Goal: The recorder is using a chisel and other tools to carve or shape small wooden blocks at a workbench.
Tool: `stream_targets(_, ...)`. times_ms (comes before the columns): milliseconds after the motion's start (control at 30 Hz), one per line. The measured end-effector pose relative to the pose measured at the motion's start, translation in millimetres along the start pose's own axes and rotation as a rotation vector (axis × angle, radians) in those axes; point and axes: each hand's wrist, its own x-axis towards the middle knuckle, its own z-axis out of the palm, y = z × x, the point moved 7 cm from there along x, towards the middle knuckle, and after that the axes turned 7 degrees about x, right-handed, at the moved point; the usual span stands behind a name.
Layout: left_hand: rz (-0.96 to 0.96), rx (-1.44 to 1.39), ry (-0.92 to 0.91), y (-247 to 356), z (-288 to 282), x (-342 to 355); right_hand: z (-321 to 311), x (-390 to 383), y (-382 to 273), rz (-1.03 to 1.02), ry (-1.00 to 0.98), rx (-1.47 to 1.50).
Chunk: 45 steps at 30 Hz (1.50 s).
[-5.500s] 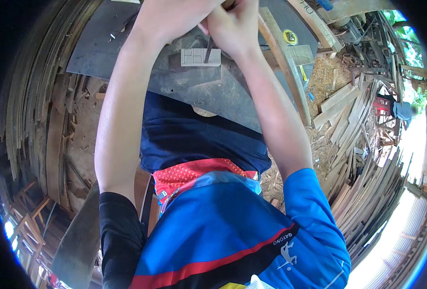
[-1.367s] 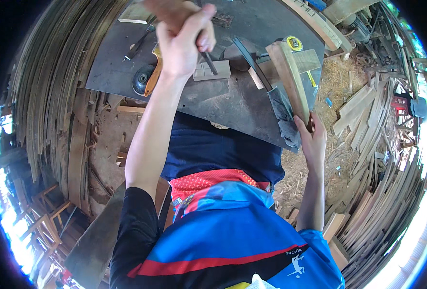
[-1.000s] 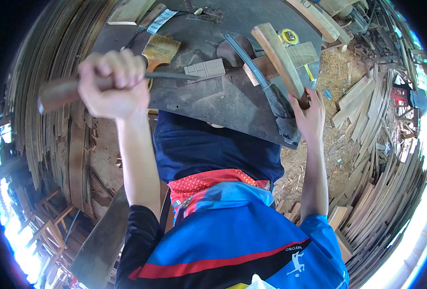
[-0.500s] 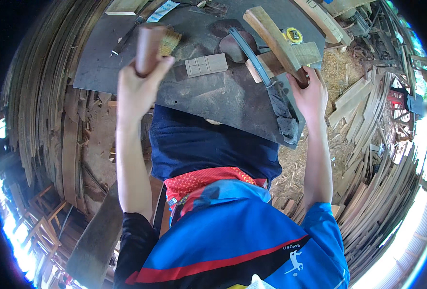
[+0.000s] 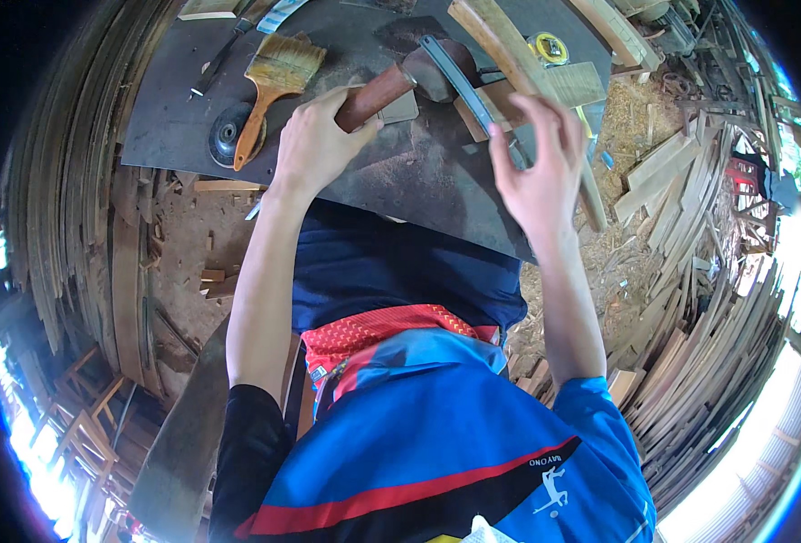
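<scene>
Dark grey and dusted with pale powder, a flat-topped desk (image 5: 436, 195) spreads in front of the person's dark-blue-clothed lap. Long, weathered brown planks (image 5: 66, 181) stand packed together on the left; on the right, a slanting heap of grey-brown timber strips (image 5: 690, 353) lies beyond a floor (image 5: 631, 240) littered with tan shavings. Toward the desk's left side, an orange-handled, pale-bristled flat paintbrush (image 5: 278, 68) lies with its handle over a round black disc (image 5: 229, 132). Farther right are a round yellow tape measure (image 5: 548, 49) and a long, light-brown wooden bar (image 5: 504, 50).

Reddish-brown, smooth and roughly cylindrical, the wooden tool handle (image 5: 378, 98) is over the middle of the desk, slanting away to the right, its far end showing a paler rim. The left hand (image 5: 319, 136) has its fingers closed around it. Just beside it, a small, pale grey-brown wooden block (image 5: 403, 109) shows only partly. The right hand (image 5: 543, 172) holds its fingers wide apart near a slim, blue-grey metal bar (image 5: 455, 81); whether they touch it, I cannot tell.
</scene>
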Motion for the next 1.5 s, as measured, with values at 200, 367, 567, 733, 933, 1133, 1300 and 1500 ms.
stream_targets(200,0.032,0.034,0.064,1.9,2.0,-2.4,75.8,-15.1,-46.6,0.171,-0.358,0.478)
stream_targets(367,0.077,0.028,0.149,1.9,3.5,-3.5,101.7,-7.3,-43.2,0.147,-0.315,0.434)
stream_targets(567,0.087,0.05,0.155,1.9,1.2,-3.9,105.1,3.3,-44.5,0.059,-0.235,0.432)
stream_targets(733,0.025,0.066,0.086,2.7,2.9,-3.7,109.1,3.9,-39.4,-0.035,-0.232,0.426)
stream_targets(933,0.043,0.095,0.129,-1.3,4.1,-3.3,110.1,6.4,-39.7,-0.09,-0.288,0.397)
stream_targets(1133,0.001,0.179,0.102,2.4,5.4,-2.2,117.2,6.8,-29.3,-0.121,-0.353,0.4)
stream_targets(1300,0.011,0.162,0.134,5.4,2.9,-3.8,124.2,5.0,-25.8,-0.137,-0.407,0.465)
stream_targets(1500,0.066,0.075,0.102,-8.7,2.6,-1.4,109.2,0.5,-37.2,-0.064,-0.378,0.42)
